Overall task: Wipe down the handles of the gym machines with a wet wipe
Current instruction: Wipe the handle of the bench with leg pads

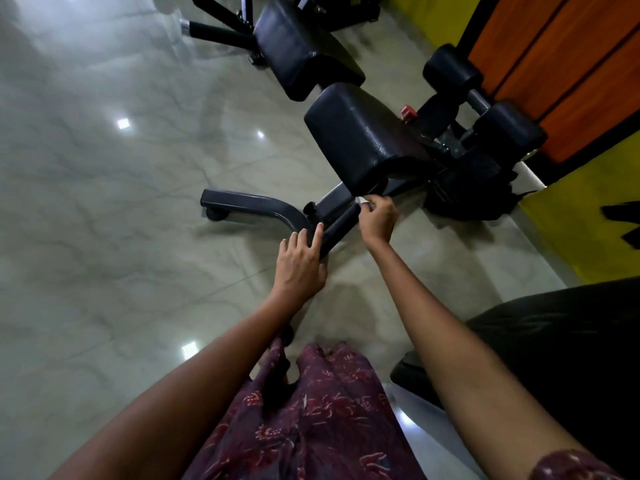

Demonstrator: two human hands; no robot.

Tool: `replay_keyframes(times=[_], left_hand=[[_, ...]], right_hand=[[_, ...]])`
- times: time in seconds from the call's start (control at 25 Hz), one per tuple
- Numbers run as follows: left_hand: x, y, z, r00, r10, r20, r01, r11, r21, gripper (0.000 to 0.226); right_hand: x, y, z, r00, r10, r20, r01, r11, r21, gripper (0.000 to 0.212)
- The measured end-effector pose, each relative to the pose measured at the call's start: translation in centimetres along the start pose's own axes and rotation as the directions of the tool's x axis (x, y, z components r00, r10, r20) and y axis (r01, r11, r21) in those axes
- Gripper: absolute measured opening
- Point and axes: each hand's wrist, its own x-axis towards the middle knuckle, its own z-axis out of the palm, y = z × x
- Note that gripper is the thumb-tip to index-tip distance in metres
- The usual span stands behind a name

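Two bare hands work low on a black padded gym bench. The black foam-covered handle bar slants from near-left up to far-right, just under the black padded seat. The right hand pinches a small white wet wipe against the bar's far end (only a corner shows). The left hand rests on the near end, fingers straight and relaxed. A black steel floor leg juts left across the glossy marble-pattern floor.
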Motion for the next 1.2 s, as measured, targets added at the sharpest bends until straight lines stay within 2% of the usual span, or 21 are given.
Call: replay_keyframes(times=[0.12, 0.2, 0.28, 0.36, 0.44, 0.52, 0.6, 0.72, 0.84, 0.92, 1.04, 1.2], left_hand=[[0.0, 0.0, 0.0, 1.0, -0.007, 0.01, 0.007, 1.0, -0.01, 0.079], [0.0, 0.1, 0.0, 1.0, -0.017, 0.021, 0.018, 1.0, -0.02, 0.077], [0.0, 0.2, 0.1, 1.0, -0.017, 0.02, 0.018, 1.0, -0.023, 0.073], [0.1, 0.1, 0.3, 1.0, -0.013, 0.009, 0.014, 1.0, -0.02, 0.071], [0.4, 0.0, 0.3, 1.0, -0.012, 0.008, 0.013, 1.0, -0.022, 0.067], [0.3, 0.0, 0.4, 1.0, -0.01, 0.012, 0.011, 0.999, -0.033, 0.064], [0.2, 0.0, 0.4, 1.0, -0.003, 0.014, 0.003, 1.0, -0.027, 0.063], [0.2, 0.0, 0.5, 1.0, 0.01, 0.014, -0.009, 1.0, -0.019, 0.065], [0.4, -0.1, 0.7, 1.0, 0.002, -0.002, -0.002, 1.0, -0.025, 0.064], [0.3, -0.1, 0.8, 1.0, 0.008, -0.009, -0.008, 0.999, -0.031, 0.062], [0.3, -0.2, 0.9, 0.999, 0.015, -0.035, -0.017, 0.999, -0.039, 0.061], [0.4, -0.1, 0.7, 0.999, -0.003, -0.048, 0.001, 0.999, -0.053, 0.058]], right_hand=[[0.6, 0.1, 0.0, 0.999, 0.025, -0.032, -0.026, 1.0, -0.014, 0.019], [-0.4, 0.0, 0.4, 0.989, 0.133, -0.067, -0.125, 0.986, 0.109, 0.019], [-2.8, 0.2, 0.9, 0.957, 0.281, -0.071, -0.246, 0.918, 0.312, 0.019], [-4.3, 0.0, 0.5, 0.886, 0.463, 0.016, -0.388, 0.724, 0.571, 0.016], [-3.0, -0.3, 0.3, 0.775, 0.596, 0.207, -0.516, 0.409, 0.753, 0.01], [-1.6, -0.2, 0.5, 0.671, 0.599, 0.436, -0.608, 0.108, 0.787, 0.017], [-0.8, 0.6, 1.1, 0.599, 0.546, 0.586, -0.674, -0.052, 0.737, 0.035], [-0.6, 1.5, 0.5, 0.567, 0.45, 0.69, -0.729, -0.115, 0.675, 0.032], [0.6, 2.0, 0.6, 0.583, 0.447, 0.679, -0.706, -0.135, 0.695, 0.034], [0.0, 1.9, 1.1, 0.562, 0.42, 0.713, -0.707, -0.203, 0.677, 0.035], [-1.0, 3.2, 1.2, 0.56, 0.37, 0.742, -0.71, -0.248, 0.659, 0.022], [0.8, 3.1, 1.0, 0.577, 0.374, 0.726, -0.7, -0.233, 0.676, 0.041]])
